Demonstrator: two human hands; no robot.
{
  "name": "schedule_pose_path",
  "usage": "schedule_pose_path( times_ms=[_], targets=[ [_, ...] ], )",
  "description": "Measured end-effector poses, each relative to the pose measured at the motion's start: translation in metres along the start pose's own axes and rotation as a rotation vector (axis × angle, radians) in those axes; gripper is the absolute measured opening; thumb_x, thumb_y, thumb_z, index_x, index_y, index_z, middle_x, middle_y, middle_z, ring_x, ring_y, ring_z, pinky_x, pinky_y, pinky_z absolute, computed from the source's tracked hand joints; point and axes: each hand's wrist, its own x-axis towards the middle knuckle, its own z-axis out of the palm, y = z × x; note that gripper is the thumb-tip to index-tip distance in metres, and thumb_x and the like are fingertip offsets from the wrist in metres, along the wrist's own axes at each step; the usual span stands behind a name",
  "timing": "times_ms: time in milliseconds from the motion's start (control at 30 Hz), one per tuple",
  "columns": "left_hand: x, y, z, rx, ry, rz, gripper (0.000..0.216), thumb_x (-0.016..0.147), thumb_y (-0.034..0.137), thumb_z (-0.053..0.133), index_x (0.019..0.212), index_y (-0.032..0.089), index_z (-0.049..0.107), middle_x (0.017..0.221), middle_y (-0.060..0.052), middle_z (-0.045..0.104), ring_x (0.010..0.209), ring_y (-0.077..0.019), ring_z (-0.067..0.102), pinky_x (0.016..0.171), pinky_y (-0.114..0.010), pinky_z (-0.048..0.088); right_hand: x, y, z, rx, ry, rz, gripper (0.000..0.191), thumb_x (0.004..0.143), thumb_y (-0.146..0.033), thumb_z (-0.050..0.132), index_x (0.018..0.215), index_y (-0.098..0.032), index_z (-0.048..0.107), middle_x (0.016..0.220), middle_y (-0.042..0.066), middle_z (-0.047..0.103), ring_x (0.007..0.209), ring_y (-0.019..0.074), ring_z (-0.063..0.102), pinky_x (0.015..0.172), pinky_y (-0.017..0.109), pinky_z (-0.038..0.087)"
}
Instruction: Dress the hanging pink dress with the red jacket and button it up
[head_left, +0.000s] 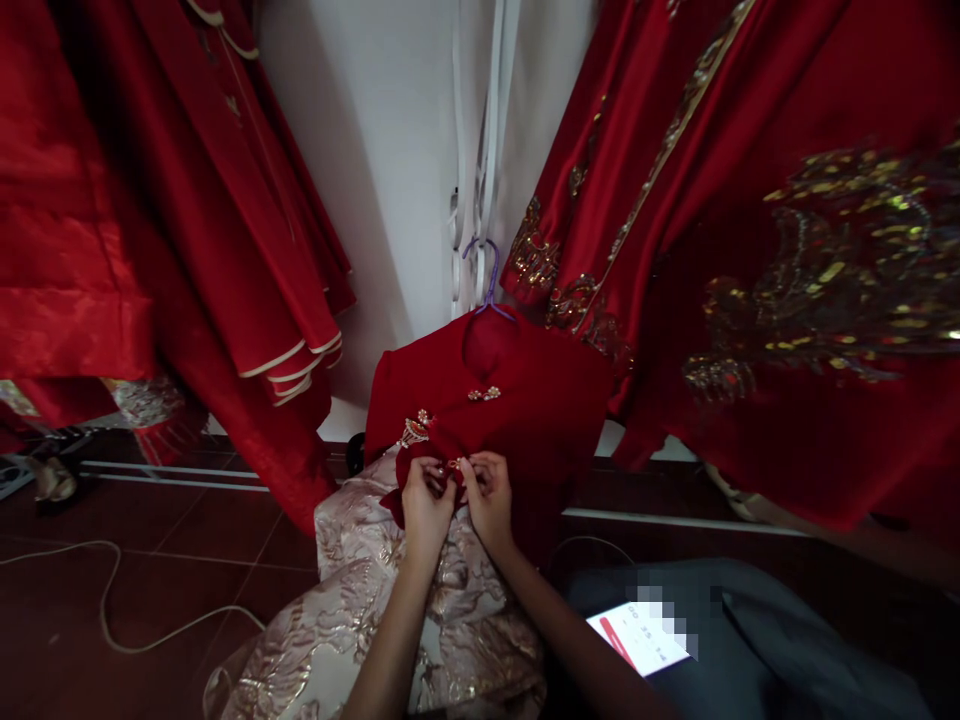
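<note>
A small dark red dress (525, 400) hangs on a purple hanger (489, 285) in front of me, with gold clasps (484, 394) across its chest. My left hand (425, 500) and my right hand (489, 495) pinch the red cloth at a clasp low on its front, fingers closed and nearly touching each other. Below them spreads the pale gold patterned skirt (352, 620).
Long red gowns (187, 230) hang at the left, and a red gown with gold embroidery (787, 280) at the right. A white wall (375, 150) stands behind. A white cable (112, 600) lies on the dark floor. A dark garment with a white tag (637, 640) sits lower right.
</note>
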Motion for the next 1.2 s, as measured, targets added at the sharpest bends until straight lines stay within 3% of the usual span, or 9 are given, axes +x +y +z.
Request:
schedule_pose_path(
  times_ms=[233,667,1200],
  targets=[
    [0.0010,0.0009,-0.0035,-0.194,-0.117,-0.065,0.020,0.071,0.032,0.063,0.082,0.016,0.057,0.070,-0.001,0.061,0.062,-0.0113,0.058,0.058,-0.021,0.046,-0.0068,-0.0064,-0.0013,-0.137,0.004,-0.119,0.020,0.081,-0.036,0.055,0.090,-0.020,0.049,0.083,0.005,0.058,0.074,0.0144,0.058,0.059,0.024,0.049],
    [0.0055,-0.0034,-0.0081,-0.472,-0.141,-0.232,0.024,0.066,0.024,0.067,0.086,0.012,0.063,0.082,-0.008,0.069,0.075,-0.0144,0.066,0.075,-0.027,0.052,-0.0068,-0.0091,0.0003,-0.181,0.015,-0.157,0.015,0.081,-0.033,0.054,0.089,-0.020,0.051,0.079,0.003,0.057,0.066,0.0126,0.055,0.054,0.023,0.047],
    [0.0052,-0.0025,-0.0073,-0.461,-0.167,-0.259,0.019,0.063,0.022,0.068,0.079,0.012,0.067,0.080,-0.008,0.071,0.072,-0.0155,0.066,0.074,-0.028,0.053,-0.0048,-0.0047,-0.0020,-0.184,-0.015,-0.171,0.011,0.082,-0.030,0.055,0.082,-0.019,0.054,0.077,0.002,0.056,0.068,0.0119,0.055,0.056,0.022,0.047]
  ],
)
